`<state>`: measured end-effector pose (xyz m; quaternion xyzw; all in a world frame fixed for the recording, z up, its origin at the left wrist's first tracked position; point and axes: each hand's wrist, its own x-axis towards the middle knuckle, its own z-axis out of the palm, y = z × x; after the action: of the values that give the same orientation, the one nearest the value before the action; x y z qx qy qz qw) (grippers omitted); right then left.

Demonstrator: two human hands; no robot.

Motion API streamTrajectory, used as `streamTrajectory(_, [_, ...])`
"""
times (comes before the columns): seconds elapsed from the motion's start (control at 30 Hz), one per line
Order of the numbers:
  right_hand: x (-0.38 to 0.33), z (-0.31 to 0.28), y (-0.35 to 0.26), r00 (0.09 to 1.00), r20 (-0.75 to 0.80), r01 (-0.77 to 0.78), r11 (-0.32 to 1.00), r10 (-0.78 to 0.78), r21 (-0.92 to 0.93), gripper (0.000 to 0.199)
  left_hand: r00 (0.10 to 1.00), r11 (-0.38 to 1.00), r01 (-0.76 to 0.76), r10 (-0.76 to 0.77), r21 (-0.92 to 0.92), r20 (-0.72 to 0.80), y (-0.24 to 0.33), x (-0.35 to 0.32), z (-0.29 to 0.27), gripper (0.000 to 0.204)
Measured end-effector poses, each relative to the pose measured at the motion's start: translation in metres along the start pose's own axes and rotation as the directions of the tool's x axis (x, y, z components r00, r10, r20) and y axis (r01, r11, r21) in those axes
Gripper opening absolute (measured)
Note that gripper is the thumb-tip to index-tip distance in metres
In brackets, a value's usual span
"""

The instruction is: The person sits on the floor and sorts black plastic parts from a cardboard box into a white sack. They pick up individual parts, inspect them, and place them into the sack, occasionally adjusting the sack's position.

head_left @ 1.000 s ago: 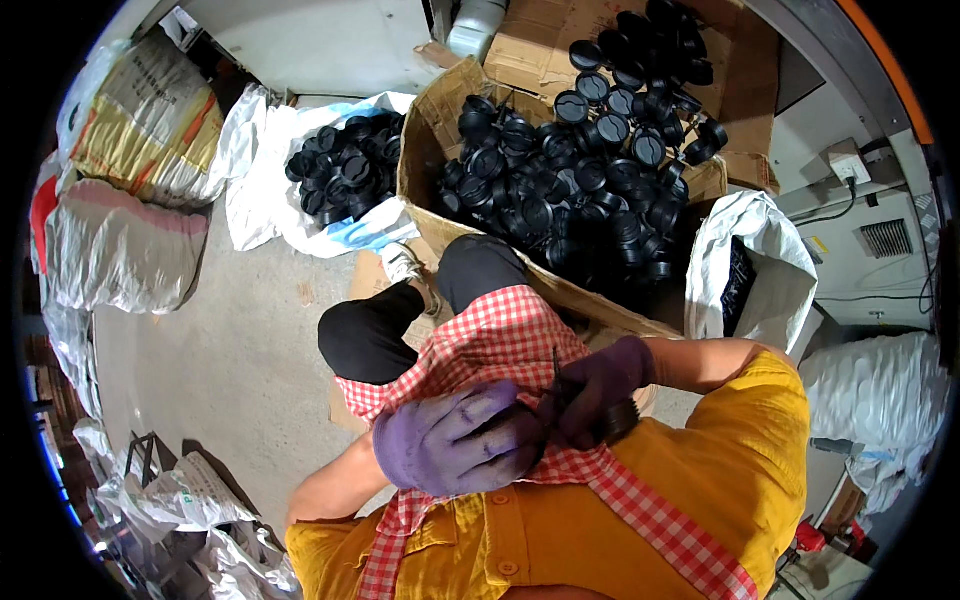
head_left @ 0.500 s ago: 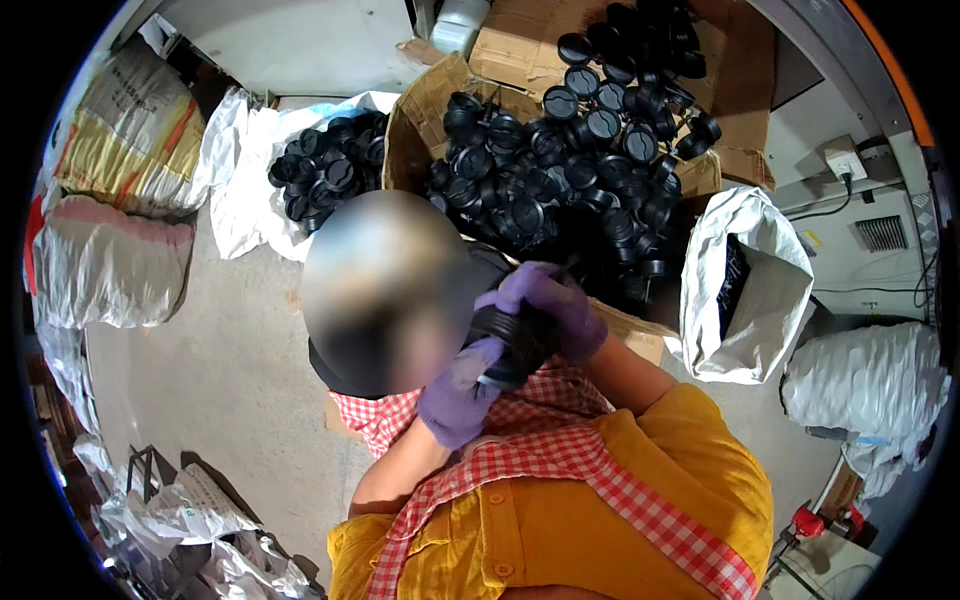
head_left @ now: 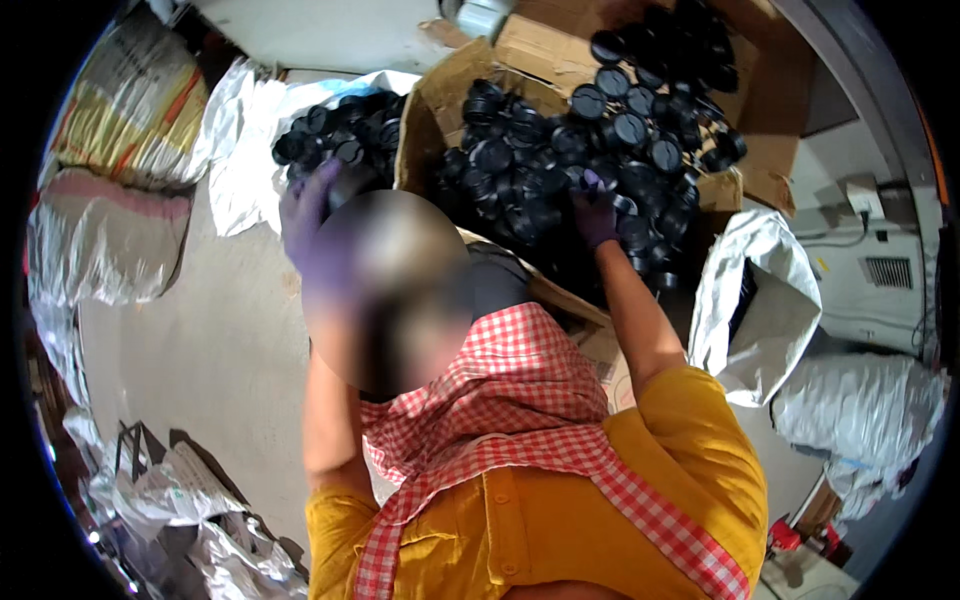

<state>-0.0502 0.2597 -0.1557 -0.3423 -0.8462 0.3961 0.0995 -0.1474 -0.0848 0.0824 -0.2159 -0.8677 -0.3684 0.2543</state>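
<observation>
My left hand (head_left: 312,215), in a purple glove, is at the near side of a heap of black round plastic parts (head_left: 345,130) on a white sack. Its fingers close against the side of a black round part (head_left: 353,182); a blurred patch hides some of the hand. My right hand (head_left: 596,212), gloved alike, reaches into a cardboard box (head_left: 425,130) piled with the same disc-faced black parts (head_left: 490,157). Its fingers curl over a part in the pile, partly lost in shadow.
More black parts lie on a cardboard flap (head_left: 770,110) behind the box. An open white sack (head_left: 755,330) stands to its right. Full sacks (head_left: 110,235) line the left side, and crumpled plastic bags (head_left: 190,500) lie at the lower left.
My hands were together on a black ribbed part before my chest. Now they are apart: the left has moved to the heap on the white sack, the right forward into the box.
</observation>
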Motion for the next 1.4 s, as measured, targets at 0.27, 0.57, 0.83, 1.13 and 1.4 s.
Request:
streamTrajectory(0.27, [0.006,-0.014,-0.058,0.960,0.266,0.197,0.893,-0.092,-0.404,0.040,0.886,0.939,0.275,-0.164,-0.205,0.434,-0.023,-0.035,0.035,0.086])
streamTrajectory(0.57, [-0.129,-0.142,-0.173,0.775,0.088,0.622,0.780,-0.626,0.075,0.016,0.448,0.282,0.869,-0.101,-0.406,0.888,0.096,-0.085,0.049,0.042])
streamTrajectory(0.83, [-0.178,-0.160,-0.172,0.551,0.653,0.521,0.825,-0.519,0.217,0.021,0.234,0.033,0.971,0.054,-0.236,0.971,0.071,-0.144,-0.003,0.039])
streamTrajectory(1.13, [-0.210,-0.177,-0.173,-0.274,0.951,-0.320,0.946,-0.140,0.047,0.024,0.239,0.381,-0.682,0.923,-0.625,0.301,0.138,-0.096,-0.085,0.035])
streamTrajectory(1.4, [-0.185,-0.188,-0.102,0.328,0.882,-0.579,0.665,-0.338,0.470,0.023,0.835,0.520,0.518,-0.137,-0.679,0.532,0.102,-0.092,-0.123,0.032])
